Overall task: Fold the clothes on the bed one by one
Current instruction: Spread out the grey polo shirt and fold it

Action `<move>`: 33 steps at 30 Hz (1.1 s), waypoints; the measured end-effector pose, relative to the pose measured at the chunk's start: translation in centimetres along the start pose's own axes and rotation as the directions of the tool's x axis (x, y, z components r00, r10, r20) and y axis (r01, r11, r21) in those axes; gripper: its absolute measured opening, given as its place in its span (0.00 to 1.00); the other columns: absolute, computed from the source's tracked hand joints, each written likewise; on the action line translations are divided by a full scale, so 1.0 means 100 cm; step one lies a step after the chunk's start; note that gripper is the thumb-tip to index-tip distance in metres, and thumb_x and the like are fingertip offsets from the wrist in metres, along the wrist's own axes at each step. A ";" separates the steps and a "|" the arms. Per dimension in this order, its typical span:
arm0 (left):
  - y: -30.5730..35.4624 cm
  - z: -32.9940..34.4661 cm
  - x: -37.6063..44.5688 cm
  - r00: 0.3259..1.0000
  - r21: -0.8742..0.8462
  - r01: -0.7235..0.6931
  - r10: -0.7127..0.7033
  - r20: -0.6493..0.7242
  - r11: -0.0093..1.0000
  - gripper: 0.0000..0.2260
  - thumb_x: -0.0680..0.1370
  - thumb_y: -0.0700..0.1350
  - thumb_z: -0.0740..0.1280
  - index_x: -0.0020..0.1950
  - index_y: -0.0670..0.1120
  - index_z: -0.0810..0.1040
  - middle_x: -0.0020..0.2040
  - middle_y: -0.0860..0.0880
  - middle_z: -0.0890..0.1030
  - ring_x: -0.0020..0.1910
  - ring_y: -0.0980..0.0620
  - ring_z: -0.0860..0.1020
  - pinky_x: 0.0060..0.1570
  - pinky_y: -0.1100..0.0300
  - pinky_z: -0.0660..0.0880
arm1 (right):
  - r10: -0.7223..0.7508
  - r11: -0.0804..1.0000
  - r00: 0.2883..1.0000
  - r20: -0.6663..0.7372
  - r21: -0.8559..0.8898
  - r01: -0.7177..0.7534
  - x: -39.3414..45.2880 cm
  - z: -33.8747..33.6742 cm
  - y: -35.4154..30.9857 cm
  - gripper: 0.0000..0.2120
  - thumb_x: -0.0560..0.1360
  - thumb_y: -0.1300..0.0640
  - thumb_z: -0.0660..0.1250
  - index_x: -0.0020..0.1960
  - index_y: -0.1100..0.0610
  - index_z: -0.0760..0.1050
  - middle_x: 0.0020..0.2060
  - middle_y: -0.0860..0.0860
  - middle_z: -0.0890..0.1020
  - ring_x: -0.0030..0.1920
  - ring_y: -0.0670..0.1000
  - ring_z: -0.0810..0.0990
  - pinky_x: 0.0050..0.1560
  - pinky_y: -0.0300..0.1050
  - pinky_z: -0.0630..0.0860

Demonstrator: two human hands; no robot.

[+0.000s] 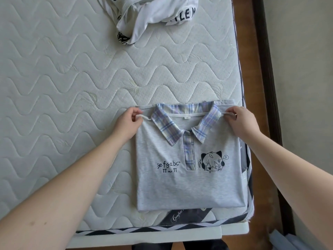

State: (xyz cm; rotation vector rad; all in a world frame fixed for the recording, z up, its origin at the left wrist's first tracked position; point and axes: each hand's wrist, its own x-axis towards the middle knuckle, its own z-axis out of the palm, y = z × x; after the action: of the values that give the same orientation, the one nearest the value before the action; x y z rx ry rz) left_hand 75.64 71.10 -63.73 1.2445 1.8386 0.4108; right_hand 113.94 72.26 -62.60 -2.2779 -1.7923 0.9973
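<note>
**Both hands on the shoulders of the grey shirt**

The folded grey polo shirt (180, 177) lies flat at the bed's (54, 87) near right corner, plaid collar up. The left hand (128, 121) pinches its left shoulder edge; the right hand (241, 120) pinches the right one. Beyond the shirt, a crumpled white garment (153, 17) sits well apart.

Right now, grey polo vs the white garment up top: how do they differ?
The grey polo lies flat and squared near the mattress corner; the white garment sits crumpled at the far edge. The grey polo has a plaid collar and cartoon print; the white garment shows dark block lettering. The left hand and right hand pinch the grey polo's shoulders; nothing touches the white garment. Both rest on the mattress.
</note>
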 end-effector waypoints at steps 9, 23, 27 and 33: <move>0.038 0.008 0.023 0.950 0.350 -0.214 0.111 0.291 0.912 0.06 0.74 0.46 0.74 0.48 0.46 0.80 0.47 0.46 0.83 0.47 0.47 0.79 0.44 0.60 0.70 | -0.105 0.994 0.986 0.126 0.011 0.105 0.010 0.001 -0.022 0.14 0.75 0.64 0.67 0.58 0.54 0.80 0.53 0.52 0.83 0.53 0.54 0.79 0.51 0.44 0.72; 0.036 0.001 0.026 0.951 0.250 -0.159 0.080 0.299 0.955 0.06 0.75 0.40 0.72 0.51 0.47 0.80 0.40 0.49 0.80 0.40 0.52 0.76 0.43 0.61 0.68 | -0.091 0.988 0.981 0.172 0.141 0.067 0.011 -0.002 -0.030 0.08 0.78 0.46 0.67 0.48 0.51 0.77 0.39 0.45 0.79 0.39 0.45 0.76 0.37 0.39 0.69; 0.044 -0.002 0.026 0.897 0.150 -0.121 0.043 0.439 0.981 0.23 0.68 0.42 0.79 0.61 0.49 0.76 0.52 0.53 0.80 0.49 0.59 0.77 0.51 0.72 0.69 | -0.123 0.985 0.987 0.101 0.130 0.109 0.016 0.003 -0.035 0.09 0.76 0.52 0.70 0.40 0.51 0.73 0.31 0.45 0.73 0.34 0.46 0.70 0.34 0.41 0.65; 0.046 0.007 0.029 0.975 0.167 -0.104 0.068 0.210 0.980 0.07 0.74 0.43 0.73 0.52 0.47 0.81 0.42 0.52 0.80 0.41 0.54 0.76 0.48 0.60 0.74 | -0.097 0.988 0.994 0.052 0.123 0.090 0.016 0.008 -0.033 0.07 0.75 0.52 0.72 0.51 0.53 0.80 0.39 0.45 0.78 0.41 0.47 0.75 0.39 0.42 0.67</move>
State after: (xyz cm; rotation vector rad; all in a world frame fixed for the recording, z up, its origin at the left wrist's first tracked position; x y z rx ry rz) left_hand 78.57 75.56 -62.40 1.4362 1.6784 0.1614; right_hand 110.91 74.45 -62.52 -2.0952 -1.7889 1.1329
